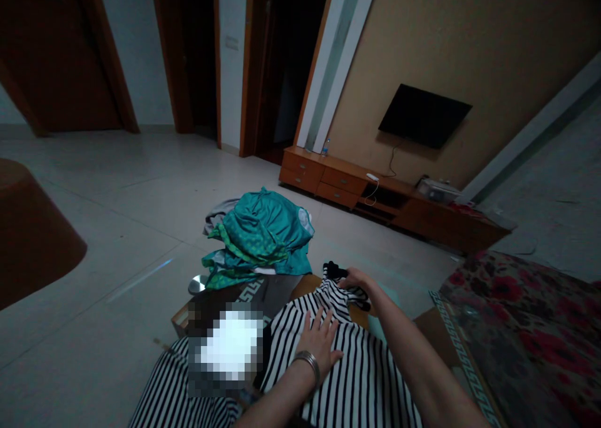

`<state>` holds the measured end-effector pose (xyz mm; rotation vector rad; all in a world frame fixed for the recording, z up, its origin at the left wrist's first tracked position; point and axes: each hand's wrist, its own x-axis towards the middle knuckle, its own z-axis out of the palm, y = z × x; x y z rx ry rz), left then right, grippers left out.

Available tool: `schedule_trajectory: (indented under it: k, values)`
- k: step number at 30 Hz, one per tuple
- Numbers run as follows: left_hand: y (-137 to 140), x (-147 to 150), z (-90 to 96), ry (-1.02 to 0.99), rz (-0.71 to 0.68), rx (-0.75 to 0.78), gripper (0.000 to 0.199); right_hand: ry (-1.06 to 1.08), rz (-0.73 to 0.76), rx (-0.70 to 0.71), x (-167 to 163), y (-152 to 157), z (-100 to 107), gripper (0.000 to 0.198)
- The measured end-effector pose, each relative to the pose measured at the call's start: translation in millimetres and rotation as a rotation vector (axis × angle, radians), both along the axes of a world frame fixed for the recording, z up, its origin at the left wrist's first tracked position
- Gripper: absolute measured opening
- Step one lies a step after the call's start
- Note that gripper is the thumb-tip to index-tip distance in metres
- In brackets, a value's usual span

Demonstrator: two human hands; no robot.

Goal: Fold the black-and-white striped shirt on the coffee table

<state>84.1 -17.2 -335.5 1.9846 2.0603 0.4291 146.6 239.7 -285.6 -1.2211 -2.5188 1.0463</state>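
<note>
A black-and-white striped garment (pixel 357 365) with black trim at its far, narrow end lies spread in front of me. My left hand (pixel 319 343), wearing a silver bracelet, rests flat on its middle with fingers spread. At the far end, my right hand (pixel 353 279) is closed on the bunched striped cloth by the black trim. More striped cloth (pixel 173 387) shows at the lower left; I cannot tell if it is a separate piece. Beyond my hands is a heap of teal and green clothes (pixel 263 228), with grey cloth (pixel 220 215) behind it.
A blurred-out bright patch (pixel 230 346) covers part of the low table (pixel 181 318). By the heap sits a round silvery object (pixel 197 284). A floral-covered seat (pixel 526 328) stands right, a brown rounded piece of furniture (pixel 37 234) left, a TV cabinet (pixel 342 181) farther off.
</note>
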Motion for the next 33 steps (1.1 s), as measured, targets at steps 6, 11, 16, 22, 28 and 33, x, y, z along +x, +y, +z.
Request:
schedule_trajectory:
  k: [6, 11, 16, 22, 28, 33]
  values:
    - [-2, 0, 4.5, -0.014, 0.072, -0.001, 0.073, 0.058, -0.028, -0.039, 25, 4, 39, 0.042]
    - [0, -2, 6.8, -0.021, 0.096, 0.006, 0.076, 0.195, -0.03, -0.156, 44, 18, 63, 0.056]
    - [5, -2, 6.2, -0.012, 0.137, -0.007, 0.077, 0.22, -0.001, -0.106, 25, 32, 46, 0.056]
    - [9, -1, 3.6, 0.018, 0.161, -0.005, 0.077, -0.069, -0.03, 0.185, -3, 37, 15, 0.043]
    - [9, -1, 3.1, -0.007, 0.168, -0.013, 0.075, -0.171, 0.249, 0.471, -33, 24, 29, 0.041]
    - [10, -1, 2.3, -0.021, 0.167, -0.004, 0.075, -0.544, 0.553, 0.763, -52, -3, 28, 0.027]
